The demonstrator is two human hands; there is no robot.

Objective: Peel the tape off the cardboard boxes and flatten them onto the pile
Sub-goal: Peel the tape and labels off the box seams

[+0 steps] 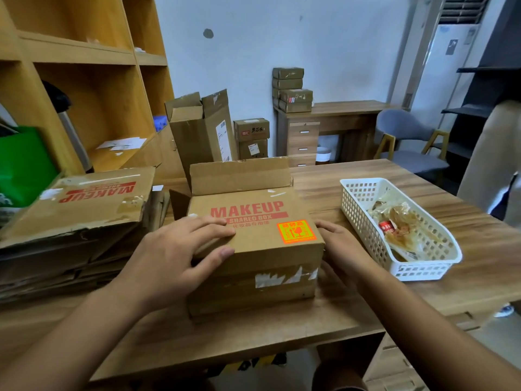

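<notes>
A brown cardboard box point(262, 244) printed MAKEUP in red stands in the middle of the wooden table point(352, 311), its far flap raised. White tape scraps point(284, 277) cling to its near face, and an orange sticker sits on top. My left hand point(180, 249) grips the box's near left corner, fingers over the top and thumb on the front. My right hand point(338, 249) holds the box's right side, fingers partly hidden behind it. A pile of flattened boxes point(76, 221) lies to the left, the top sheet also printed MAKEUP.
A white plastic basket point(439, 266) with wrapped snacks sits on the table to the right. Behind are an open tall carton point(200, 131), stacked small boxes, a desk with drawers point(304, 142), a grey chair and wooden shelves point(84, 80). A person stands at the far right edge.
</notes>
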